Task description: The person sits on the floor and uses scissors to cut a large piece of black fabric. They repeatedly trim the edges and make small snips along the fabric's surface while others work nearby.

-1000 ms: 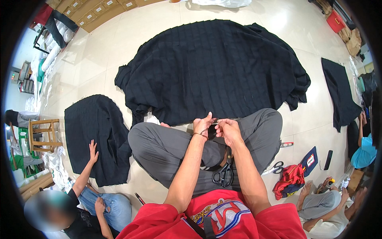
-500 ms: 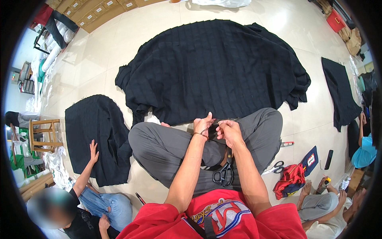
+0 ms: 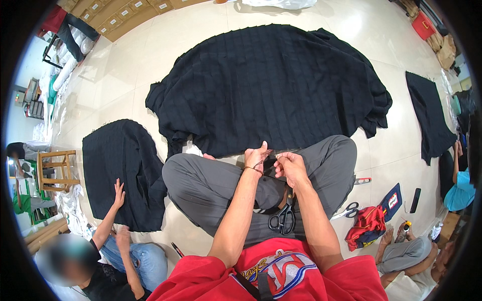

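Note:
My left hand pinches at the near edge of the large black fabric, its thumb raised. My right hand is closed beside it, thumb and forefinger together on something too small to make out. Both hands are above my crossed legs in grey trousers. Below them, black-handled scissors lie between my legs, blades pointing away from me.
A co-worker's hand rests on another black fabric piece at left. At right lie white-handled scissors, red cloth and a black phone, near people seated at the rim. Wooden stool and cartons stand beyond.
My right hand has shifted slightly right and down at the fabric's edge; my left hand barely moves. The left co-worker's lower hand has risen toward their fabric.

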{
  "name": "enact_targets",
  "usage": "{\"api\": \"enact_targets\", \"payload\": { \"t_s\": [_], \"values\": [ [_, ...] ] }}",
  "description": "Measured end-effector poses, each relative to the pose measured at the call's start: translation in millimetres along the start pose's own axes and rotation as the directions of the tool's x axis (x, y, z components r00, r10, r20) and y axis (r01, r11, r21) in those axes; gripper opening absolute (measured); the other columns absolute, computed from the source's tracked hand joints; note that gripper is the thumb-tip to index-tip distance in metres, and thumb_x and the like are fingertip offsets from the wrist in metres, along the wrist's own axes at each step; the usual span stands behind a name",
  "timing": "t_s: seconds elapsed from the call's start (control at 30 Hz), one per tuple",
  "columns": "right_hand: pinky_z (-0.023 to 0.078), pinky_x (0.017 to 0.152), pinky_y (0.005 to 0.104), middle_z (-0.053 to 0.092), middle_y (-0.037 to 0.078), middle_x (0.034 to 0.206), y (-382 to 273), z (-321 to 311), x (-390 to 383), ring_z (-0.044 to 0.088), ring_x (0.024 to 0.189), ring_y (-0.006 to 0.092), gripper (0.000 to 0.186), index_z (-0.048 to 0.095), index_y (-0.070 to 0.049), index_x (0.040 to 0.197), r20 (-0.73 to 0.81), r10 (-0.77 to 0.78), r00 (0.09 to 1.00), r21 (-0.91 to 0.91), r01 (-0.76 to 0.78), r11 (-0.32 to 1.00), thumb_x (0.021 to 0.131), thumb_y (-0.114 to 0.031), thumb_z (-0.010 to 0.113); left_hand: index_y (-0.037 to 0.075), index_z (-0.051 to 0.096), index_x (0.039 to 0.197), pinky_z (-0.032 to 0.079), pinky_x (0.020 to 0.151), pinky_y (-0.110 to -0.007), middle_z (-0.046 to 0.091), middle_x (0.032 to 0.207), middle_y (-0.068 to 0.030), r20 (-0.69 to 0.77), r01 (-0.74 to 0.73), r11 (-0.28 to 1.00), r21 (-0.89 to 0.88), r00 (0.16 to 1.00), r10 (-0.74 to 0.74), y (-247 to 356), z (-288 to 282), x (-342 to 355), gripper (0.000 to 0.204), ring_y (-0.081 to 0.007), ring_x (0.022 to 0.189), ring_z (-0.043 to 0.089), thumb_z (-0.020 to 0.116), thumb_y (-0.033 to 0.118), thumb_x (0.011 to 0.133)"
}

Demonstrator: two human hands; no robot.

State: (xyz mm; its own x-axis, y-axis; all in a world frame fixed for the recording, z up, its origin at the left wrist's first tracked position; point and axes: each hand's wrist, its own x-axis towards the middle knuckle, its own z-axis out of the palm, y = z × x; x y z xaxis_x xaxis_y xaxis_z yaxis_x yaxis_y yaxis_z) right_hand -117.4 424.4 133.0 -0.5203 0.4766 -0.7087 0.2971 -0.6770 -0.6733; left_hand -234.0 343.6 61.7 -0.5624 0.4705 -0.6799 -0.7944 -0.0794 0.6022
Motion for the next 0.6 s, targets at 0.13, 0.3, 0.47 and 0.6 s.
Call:
{"api": "enact_targets", "payload": {
  "t_s": [0.13,0.3,0.47,0.6],
  "values": [
    [0.054,0.045,0.029,0.063,0.011,0.076,-2.2,0.3,-4.8,0.06,0.055,0.0142,0.011,0.059,0.007,0.101,0.011,-0.002,1.0,-0.011,0.002,1.0,0.097,-0.002,0.054,-0.006,0.064,0.084,0.054,0.084,-0.037,0.069,0.082,-0.0155,0.009,-0.005,1.0,-0.014,1.0,0.005,-2.7,-4.6,4.0,0.027,-0.0244,0.078,0.068,0.079,0.016,0.088],
    [0.051,0.042,0.0259,0.061,0.008,0.074,-4.8,1.6,-11.2,0.058,0.052,0.0119,0.008,0.06,0.005,0.097,-0.001,-0.009,1.0,-0.014,0.009,1.0,0.097,-0.002,0.057,-0.004,0.065,0.083,0.053,0.084,-0.037,0.068,0.082,-0.0142,-0.008,-0.005,1.0,-0.003,1.0,0.005,-4.4,-4.4,5.2,0.026,-0.0239,0.078,0.068,0.08,0.016,0.088],
    [0.051,0.042,0.0259,0.061,0.009,0.074,-5.0,0.9,-13.8,0.058,0.052,0.012,0.009,0.06,0.006,0.097,-0.009,-0.003,1.0,-0.038,0.003,0.999,0.097,-0.003,0.058,-0.004,0.065,0.083,0.053,0.086,-0.038,0.068,0.081,-0.0133,-0.007,-0.006,1.0,-0.004,1.0,0.006,-4.8,-4.0,4.9,0.026,-0.0241,0.079,0.068,0.08,0.016,0.088],
    [0.051,0.042,0.0261,0.061,0.008,0.074,-4.1,-1.7,-14.1,0.058,0.052,0.012,0.009,0.061,0.006,0.097,0.003,-0.007,1.0,-0.045,0.007,0.999,0.097,-0.003,0.058,-0.003,0.064,0.083,0.053,0.086,-0.038,0.068,0.081,-0.0131,-0.006,-0.006,1.0,-0.001,1.0,0.006,-4.6,-4.4,5.5,0.025,-0.0238,0.078,0.068,0.08,0.016,0.088]
  ]
}}
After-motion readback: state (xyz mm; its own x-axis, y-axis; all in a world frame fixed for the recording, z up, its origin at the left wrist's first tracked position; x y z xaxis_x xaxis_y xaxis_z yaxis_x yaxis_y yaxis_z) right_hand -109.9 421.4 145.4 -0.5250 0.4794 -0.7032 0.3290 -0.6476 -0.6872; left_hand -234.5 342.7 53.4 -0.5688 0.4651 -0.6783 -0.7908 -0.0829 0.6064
